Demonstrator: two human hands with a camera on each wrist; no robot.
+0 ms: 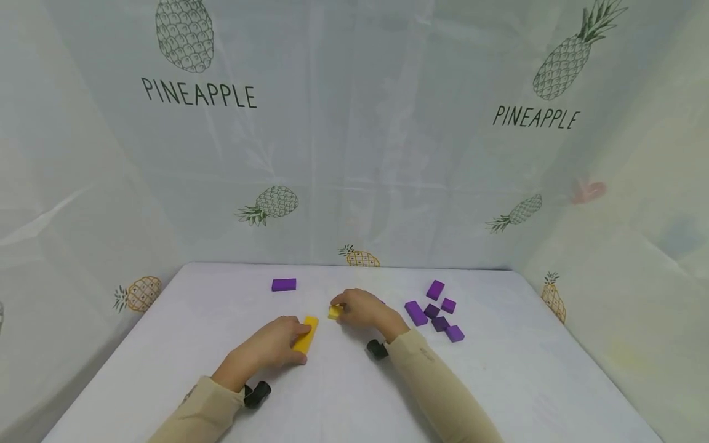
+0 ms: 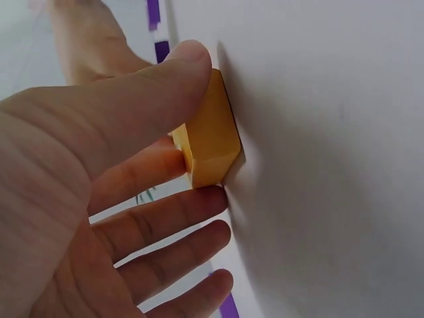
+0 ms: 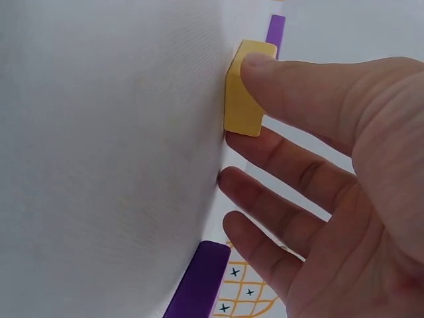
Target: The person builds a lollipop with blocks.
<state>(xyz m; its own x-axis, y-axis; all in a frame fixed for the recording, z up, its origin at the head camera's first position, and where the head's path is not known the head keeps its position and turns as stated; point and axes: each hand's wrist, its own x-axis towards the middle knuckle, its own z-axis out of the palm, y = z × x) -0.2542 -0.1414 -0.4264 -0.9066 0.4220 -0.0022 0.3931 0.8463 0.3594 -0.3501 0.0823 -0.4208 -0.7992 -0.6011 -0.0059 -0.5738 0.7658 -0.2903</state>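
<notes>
Your left hand's fingers (image 2: 159, 218) grasp an orange-yellow block (image 1: 306, 336), long, smooth and flat-faced, just left of the frame's lower centre in the head view. Your right hand (image 1: 362, 309) pinches a yellow block (image 1: 335, 312), paler and shorter-looking, near the middle of the frame. Beyond your left hand (image 1: 271, 343), a lone purple block (image 1: 284, 285) lies at the back of the tabletop (image 1: 526, 381), left of centre. A loose group of purple blocks (image 1: 416, 313) lies right of your right hand. Behind, the pale cloth (image 1: 354, 129) reads "PINEAPPLE" in dark hand-drawn capitals at the upper left and upper right, each beneath a pineapple drawing (image 1: 185, 37).
</notes>
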